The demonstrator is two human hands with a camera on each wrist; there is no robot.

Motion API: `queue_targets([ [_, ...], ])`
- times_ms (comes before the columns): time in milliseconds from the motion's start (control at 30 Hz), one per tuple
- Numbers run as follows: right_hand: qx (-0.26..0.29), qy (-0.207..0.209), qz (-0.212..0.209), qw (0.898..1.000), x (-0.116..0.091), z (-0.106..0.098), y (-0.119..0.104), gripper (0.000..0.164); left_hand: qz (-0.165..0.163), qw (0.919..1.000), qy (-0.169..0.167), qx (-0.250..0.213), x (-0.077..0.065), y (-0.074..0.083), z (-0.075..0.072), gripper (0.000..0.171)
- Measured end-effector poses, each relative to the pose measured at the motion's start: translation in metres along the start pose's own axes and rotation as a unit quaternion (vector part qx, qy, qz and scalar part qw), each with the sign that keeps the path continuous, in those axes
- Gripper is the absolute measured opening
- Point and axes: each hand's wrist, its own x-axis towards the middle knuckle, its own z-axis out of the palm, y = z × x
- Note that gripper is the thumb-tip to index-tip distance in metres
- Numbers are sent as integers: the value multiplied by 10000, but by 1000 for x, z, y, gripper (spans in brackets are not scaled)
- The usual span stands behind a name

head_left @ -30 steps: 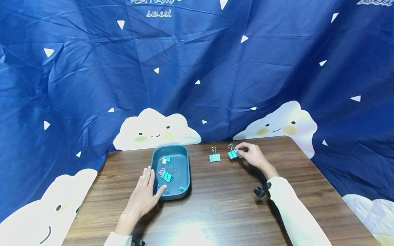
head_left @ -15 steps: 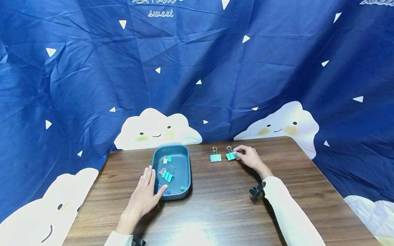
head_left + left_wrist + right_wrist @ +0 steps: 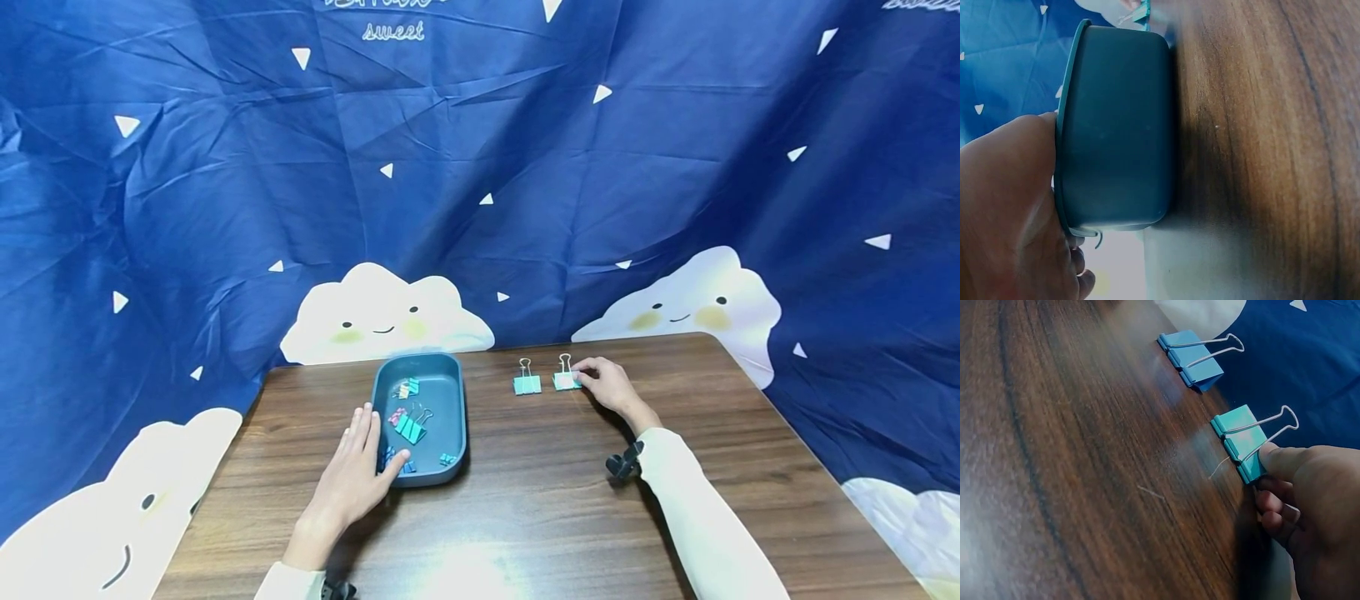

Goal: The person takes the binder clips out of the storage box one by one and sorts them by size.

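My right hand (image 3: pixel 612 387) pinches a turquoise binder clip (image 3: pixel 1239 428) by one end of its body, near the far edge of the table. The clip stands with its spine toward the table and its wire handles pointing up. A blue-looking binder clip (image 3: pixel 1191 359) of similar size stands just beside it, to its left in the head view. My left hand (image 3: pixel 345 479) rests on the left rim of a dark teal box (image 3: pixel 444 417), fingers straight, thumb lying over the near left corner. The box holds a large turquoise clip (image 3: pixel 410 427) and several smaller clips.
The wooden table (image 3: pixel 540 483) stretches beneath everything, with a bright glare at its near edge. Behind it hangs a blue cloth (image 3: pixel 465 167) with white clouds and triangles. The box stands to the left of the two standing clips.
My right hand has shifted slightly left and turned the tilted clip straighter, bringing it nearer in line with the other standing clip. The left hand and box stay in place.
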Motion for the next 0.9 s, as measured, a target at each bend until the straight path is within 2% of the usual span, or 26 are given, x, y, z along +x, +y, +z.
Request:
queue_targets([
  [367, 36, 20, 37, 10000, 3, 3, 1, 21, -28, 10000, -32, 0, 1, 0, 0, 98],
  [600, 242, 24, 188, 9995, -1, 1, 1, 26, -4, 10000, -27, -15, 1, 1, 1, 97],
  [900, 362, 325, 209, 9986, -5, -6, -3, 14, 3, 10000, 1, -36, 0, 0, 0, 98],
])
